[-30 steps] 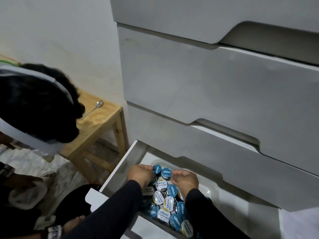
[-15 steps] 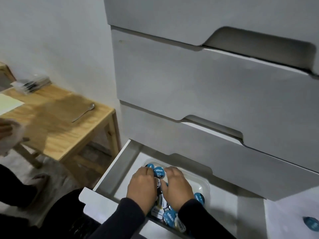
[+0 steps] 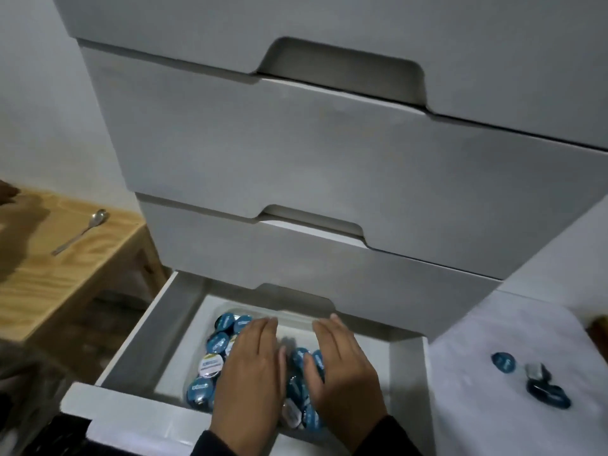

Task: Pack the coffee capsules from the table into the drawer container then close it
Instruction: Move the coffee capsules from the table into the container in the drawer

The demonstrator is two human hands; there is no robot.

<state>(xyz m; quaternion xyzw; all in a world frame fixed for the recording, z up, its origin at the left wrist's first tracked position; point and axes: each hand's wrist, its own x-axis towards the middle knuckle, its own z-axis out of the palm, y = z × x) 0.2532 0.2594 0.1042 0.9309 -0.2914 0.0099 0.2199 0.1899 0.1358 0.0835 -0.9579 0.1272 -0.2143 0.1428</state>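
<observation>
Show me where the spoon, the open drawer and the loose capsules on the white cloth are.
spoon [image 3: 80,235], head view, on its handle.
open drawer [image 3: 138,340], head view, on its left wall.
loose capsules [image 3: 503,362], head view, on the blue lid of one.

Both hands [image 3: 250,373] [image 3: 342,373] flat over capsules [image 3: 217,343] in open drawer [image 3: 138,350].

White-covered table [image 3: 513,357] at right — one blue-lidded coffee capsule [image 3: 503,362] lying on it, two more capsules [image 3: 544,386] just beside, blurred. Wooden side table [image 3: 65,278] at left, bearing a metal spoon [image 3: 80,236]. Open white drawer [image 3: 131,350] between them — clear container [image 3: 296,319] of capsules inside.
</observation>
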